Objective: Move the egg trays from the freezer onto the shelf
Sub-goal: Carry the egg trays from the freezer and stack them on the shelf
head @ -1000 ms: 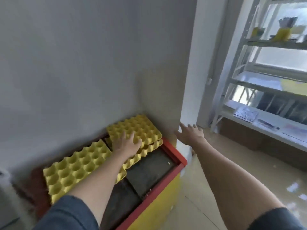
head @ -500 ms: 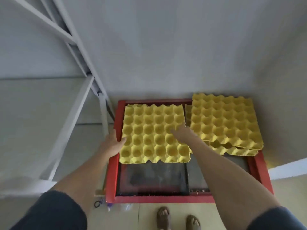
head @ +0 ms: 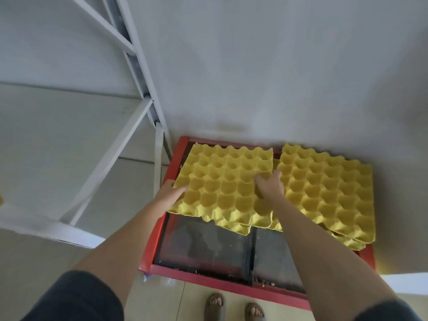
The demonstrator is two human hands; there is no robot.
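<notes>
Both hands [head: 170,195] gripping left egg tray [head: 222,181]

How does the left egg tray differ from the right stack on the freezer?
The left egg tray is gripped at both sides by the left hand and right hand; the right stack is untouched. The left egg tray looks single, while the right stack shows several layered edges. Both are yellow, dimpled and empty.
</notes>
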